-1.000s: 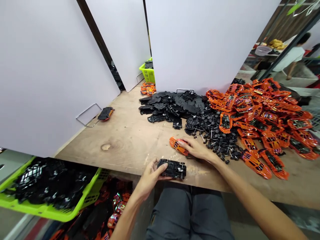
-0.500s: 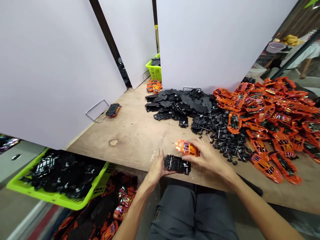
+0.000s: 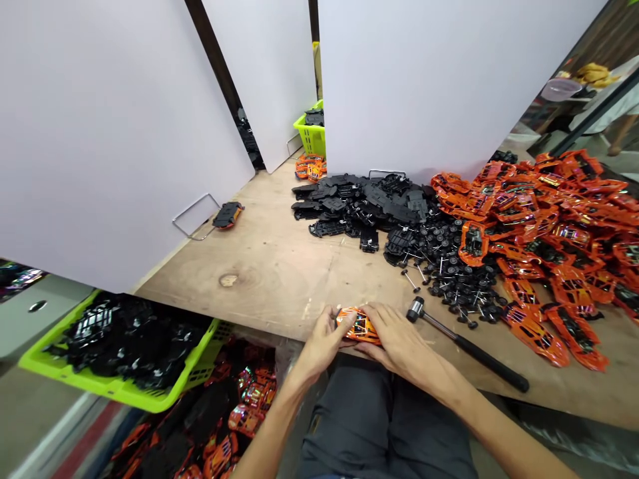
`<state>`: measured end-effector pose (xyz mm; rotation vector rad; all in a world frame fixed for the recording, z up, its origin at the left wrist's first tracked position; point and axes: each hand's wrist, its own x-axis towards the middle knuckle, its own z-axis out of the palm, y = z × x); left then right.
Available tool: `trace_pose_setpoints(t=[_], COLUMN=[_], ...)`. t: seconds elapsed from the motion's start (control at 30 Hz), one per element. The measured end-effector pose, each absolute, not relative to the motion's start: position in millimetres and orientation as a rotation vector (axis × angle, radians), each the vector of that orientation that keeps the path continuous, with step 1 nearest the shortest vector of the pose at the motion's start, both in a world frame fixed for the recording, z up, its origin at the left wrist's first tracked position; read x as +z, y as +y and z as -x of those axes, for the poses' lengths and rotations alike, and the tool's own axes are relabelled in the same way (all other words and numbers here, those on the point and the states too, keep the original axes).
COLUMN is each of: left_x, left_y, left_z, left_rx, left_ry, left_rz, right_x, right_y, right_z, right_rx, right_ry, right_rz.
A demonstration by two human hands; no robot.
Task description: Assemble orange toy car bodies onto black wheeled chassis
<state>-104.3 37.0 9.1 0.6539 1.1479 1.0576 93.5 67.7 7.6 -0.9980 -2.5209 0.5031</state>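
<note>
Plywood work surface (image 3: pixel 259 299) carries a heap of black toy-car wheels and axles (image 3: pixel 454 279) and a pile of glossy orange car shells (image 3: pixel 559 226). Near its front edge, both hands curl closed around one orange toy-car body (image 3: pixel 358 326): the left hand (image 3: pixel 324 336) grips one end, the right hand (image 3: pixel 402 339) the other. A black-handled steel hammer (image 3: pixel 449 339) lies just beside the right hand.

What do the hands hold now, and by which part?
The left hand and right hand hold a small glossy orange plastic toy car body, one at each end, fingers over its top.
</note>
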Motion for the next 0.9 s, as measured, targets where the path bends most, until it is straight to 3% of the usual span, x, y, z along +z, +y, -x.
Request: trace_pose_setpoints(t=[0.3, 0.43, 0.57, 0.7, 0.9], left_x=[11.2, 11.5, 13.6, 13.4, 2.3], left_y=[38.4, 35.6, 33.6, 34.5, 31.0], left_z=[93.3, 98.0, 103.1, 87.6, 57.6], left_rx=[1.135, 1.243, 1.078, 0.862, 0.949], left_ry=[1.264, 1.155, 0.964, 1.024, 1.167], left_rz=[-0.607, -0.666, -0.901, -1.304, -1.525], right_x=[7.5, 27.4, 26.2, 13.8, 10.3], right_y=[68.2, 68.5, 57.4, 44.4, 45.9], right_z=[-82.8, -100.1, -124.0, -143.7, -160.3], right_rx=[0.332, 0.641, 1.038, 1.074, 1.243], right_ry=[-2.630, -2.406, -1.843, -1.725, -1.644], right_rz=[1.072, 1.070, 1.200, 1.178, 1.197])
